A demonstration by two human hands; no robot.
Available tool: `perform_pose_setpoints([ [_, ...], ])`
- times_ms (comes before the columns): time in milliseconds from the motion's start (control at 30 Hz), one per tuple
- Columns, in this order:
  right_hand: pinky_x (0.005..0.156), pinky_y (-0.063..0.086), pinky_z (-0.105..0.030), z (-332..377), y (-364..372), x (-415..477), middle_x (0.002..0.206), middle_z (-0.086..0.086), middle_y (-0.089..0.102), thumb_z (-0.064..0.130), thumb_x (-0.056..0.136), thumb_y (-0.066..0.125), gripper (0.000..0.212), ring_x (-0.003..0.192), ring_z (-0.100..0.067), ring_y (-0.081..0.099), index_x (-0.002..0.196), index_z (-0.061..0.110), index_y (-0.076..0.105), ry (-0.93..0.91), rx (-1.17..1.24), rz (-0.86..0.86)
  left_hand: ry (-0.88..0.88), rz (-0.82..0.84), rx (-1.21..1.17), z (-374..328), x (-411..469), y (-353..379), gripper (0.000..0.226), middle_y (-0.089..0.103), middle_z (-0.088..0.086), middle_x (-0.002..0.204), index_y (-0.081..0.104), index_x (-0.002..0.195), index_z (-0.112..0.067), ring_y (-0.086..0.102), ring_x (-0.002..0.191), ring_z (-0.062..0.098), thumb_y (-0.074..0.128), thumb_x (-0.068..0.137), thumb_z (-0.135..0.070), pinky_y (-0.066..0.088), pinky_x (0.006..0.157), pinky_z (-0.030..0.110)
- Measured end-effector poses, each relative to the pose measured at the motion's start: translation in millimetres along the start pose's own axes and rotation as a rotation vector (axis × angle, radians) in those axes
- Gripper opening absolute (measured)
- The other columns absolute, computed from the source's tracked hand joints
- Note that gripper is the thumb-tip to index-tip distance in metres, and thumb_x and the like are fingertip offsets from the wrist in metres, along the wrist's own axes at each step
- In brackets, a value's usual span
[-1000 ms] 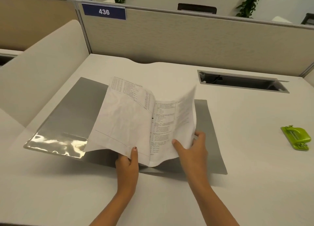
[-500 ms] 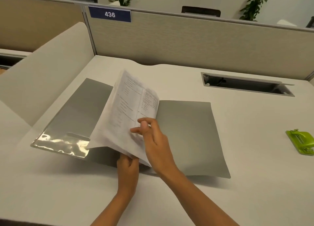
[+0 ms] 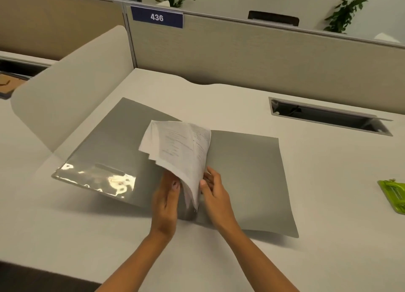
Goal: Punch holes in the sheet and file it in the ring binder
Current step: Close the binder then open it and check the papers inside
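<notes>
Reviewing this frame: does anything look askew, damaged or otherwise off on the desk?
Yes. The sheets stand bunched and crumpled along the fold of the open binder, between the left hand and right hand, not flat. The binder's left cover sits raised off the desk.

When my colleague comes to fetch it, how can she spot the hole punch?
Start at the white desk with the open grey binder. Right of the binder, cut off by the picture's edge, lies the hole punch: the only bright green thing there.
</notes>
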State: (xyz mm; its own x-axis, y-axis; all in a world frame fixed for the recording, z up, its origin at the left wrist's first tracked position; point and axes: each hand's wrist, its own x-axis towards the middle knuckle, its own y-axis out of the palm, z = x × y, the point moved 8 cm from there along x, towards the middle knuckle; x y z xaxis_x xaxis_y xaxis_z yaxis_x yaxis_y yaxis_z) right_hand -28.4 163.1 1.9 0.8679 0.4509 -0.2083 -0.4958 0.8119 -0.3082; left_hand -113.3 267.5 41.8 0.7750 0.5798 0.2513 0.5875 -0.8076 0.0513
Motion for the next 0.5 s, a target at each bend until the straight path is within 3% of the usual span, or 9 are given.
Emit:
perform_pose_setpoints([
  [133,0.102,0.048,-0.031,-10,-4,-1,0.129,0.009,0.054,0.032,0.098,0.049,0.045,0.114,-0.010,0.057,0.141,0.027,0.036,-0.013,0.008,-0.022,0.123,0.245,0.117,-17,4,28,0.043,0.050,-0.022,0.138,0.035,0.139,-0.049,0.048,0.128,0.002,0.035,0.097,-0.041,0.040,0.098,0.012],
  [200,0.088,0.056,-0.025,-15,-10,-2,0.115,0.003,0.058,0.030,0.096,0.053,0.043,0.093,-0.006,0.059,0.136,0.017,0.044,0.005,0.013,-0.047,0.151,0.329,0.167,-17,4,38,0.044,0.048,-0.021,0.141,0.035,0.140,-0.050,0.046,0.131,0.005,0.037,0.097,-0.036,0.040,0.101,0.016],
  [267,0.071,0.054,-0.012,-21,-16,-2,0.109,-0.001,0.058,0.025,0.095,0.054,0.041,0.083,-0.003,0.057,0.133,0.009,0.048,0.018,0.055,-0.069,0.169,0.346,0.262,-9,3,39,0.044,0.050,-0.027,0.137,0.038,0.136,-0.053,0.049,0.127,0.005,0.040,0.097,-0.035,0.043,0.101,0.021],
  [367,0.071,0.053,-0.011,-31,-23,-1,0.117,-0.002,0.059,0.023,0.095,0.053,0.041,0.091,-0.003,0.058,0.134,0.016,0.046,0.027,0.159,-0.090,0.220,0.164,0.514,0,7,23,0.038,0.057,-0.041,0.112,0.050,0.119,-0.058,0.057,0.108,0.002,0.048,0.094,-0.029,0.049,0.094,0.028],
  [433,0.073,0.054,-0.010,-37,-27,0,0.123,0.002,0.059,0.023,0.096,0.054,0.041,0.099,-0.003,0.060,0.136,0.020,0.045,0.028,0.183,-0.083,0.268,-0.025,0.628,-1,7,5,0.038,0.057,-0.037,0.104,0.051,0.110,-0.054,0.059,0.098,0.005,0.051,0.091,-0.021,0.048,0.087,0.033],
  [500,0.073,0.055,-0.014,-45,-30,3,0.124,0.004,0.061,0.026,0.099,0.051,0.037,0.106,-0.007,0.062,0.136,0.024,0.046,0.063,0.221,-0.077,0.315,-0.225,0.753,-7,4,-16,0.045,0.058,-0.025,0.111,0.050,0.111,-0.048,0.057,0.104,0.009,0.054,0.085,-0.012,0.037,0.092,0.037],
])
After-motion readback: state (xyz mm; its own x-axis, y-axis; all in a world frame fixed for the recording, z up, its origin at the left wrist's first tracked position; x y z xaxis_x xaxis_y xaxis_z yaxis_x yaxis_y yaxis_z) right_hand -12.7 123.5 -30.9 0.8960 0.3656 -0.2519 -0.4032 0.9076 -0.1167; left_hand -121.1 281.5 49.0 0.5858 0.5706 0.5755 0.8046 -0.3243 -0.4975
